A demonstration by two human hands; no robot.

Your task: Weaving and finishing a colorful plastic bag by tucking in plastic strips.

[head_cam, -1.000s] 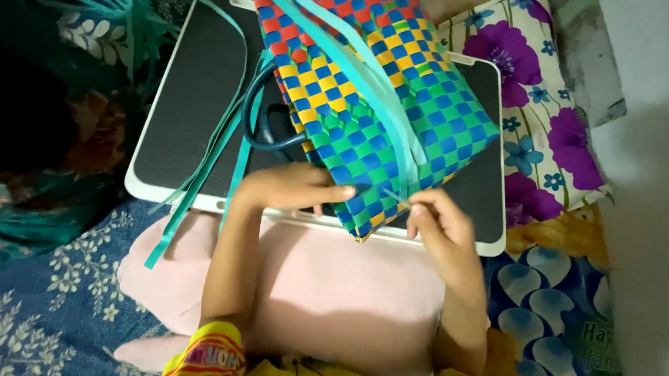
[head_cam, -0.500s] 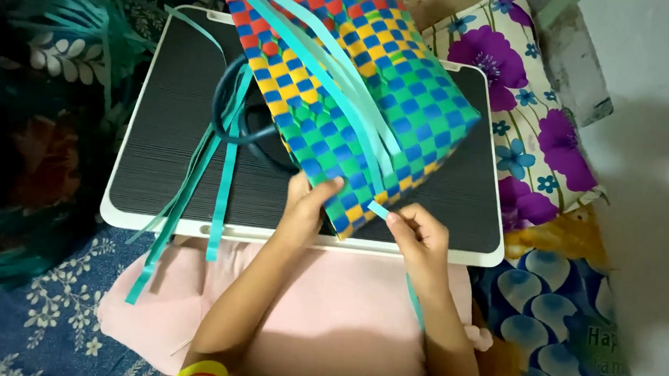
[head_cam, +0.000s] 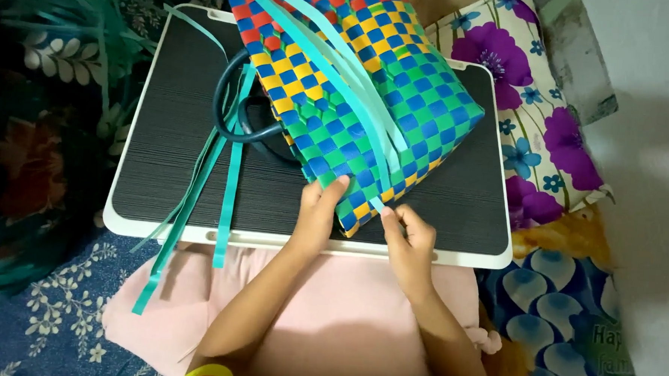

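Note:
A woven basket (head_cam: pixel 369 92) of red, yellow, blue and green plastic strips lies on its side on a black lap tray (head_cam: pixel 171 151) with a white rim. My left hand (head_cam: pixel 320 210) presses flat on the basket's near corner. My right hand (head_cam: pixel 407 236) pinches the end of a light teal strip (head_cam: pixel 353 98) at that corner. Several more light teal strips run across the basket's face. A dark blue handle (head_cam: pixel 236 123) loops out from the basket's left side.
Loose teal strips (head_cam: pixel 199 197) hang off the tray's left front edge onto a pink cushion (head_cam: pixel 329 315). A floral pillow (head_cam: pixel 533 106) lies to the right, patterned blue cloth below it, and dark floral fabric at the left.
The view and the basket have shifted; both hands have moved together at the basket's near corner, and my right hand now pinches a strip's end closer to my left hand.

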